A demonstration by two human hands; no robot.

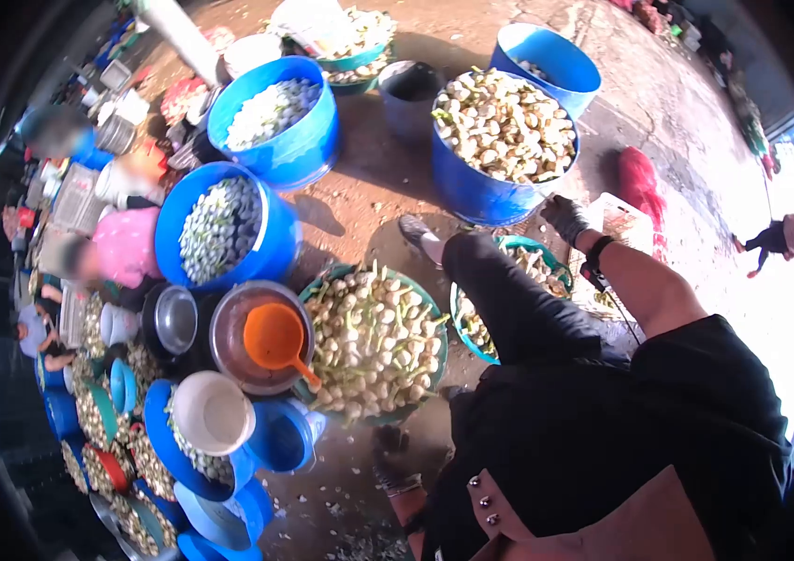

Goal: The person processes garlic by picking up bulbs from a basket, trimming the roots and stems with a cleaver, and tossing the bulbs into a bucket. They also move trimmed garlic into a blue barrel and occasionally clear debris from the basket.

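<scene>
My right hand [565,221], in a dark glove, is just off the lower rim of a blue tub [476,192] heaped with pale onion-like bulbs [509,126]. Its fingers are loosely bent and nothing shows between them. Low in the view, my left hand [395,465] is gloved too, dark and blurred, so its fingers do not show clearly. It is nearest to a green-rimmed basket [441,348] full of bulbs with green shoots [369,341]. Under my right arm, my leg partly hides another green basket [459,323] of bulbs.
Left of the green-rimmed basket, an orange dipper [275,337] rests in a metal basin [229,360]. Blue tubs [289,229] of whitish bulbs line the left side. People, one in a pink top [126,245], sit among baskets there. A red sack [640,182] lies at right.
</scene>
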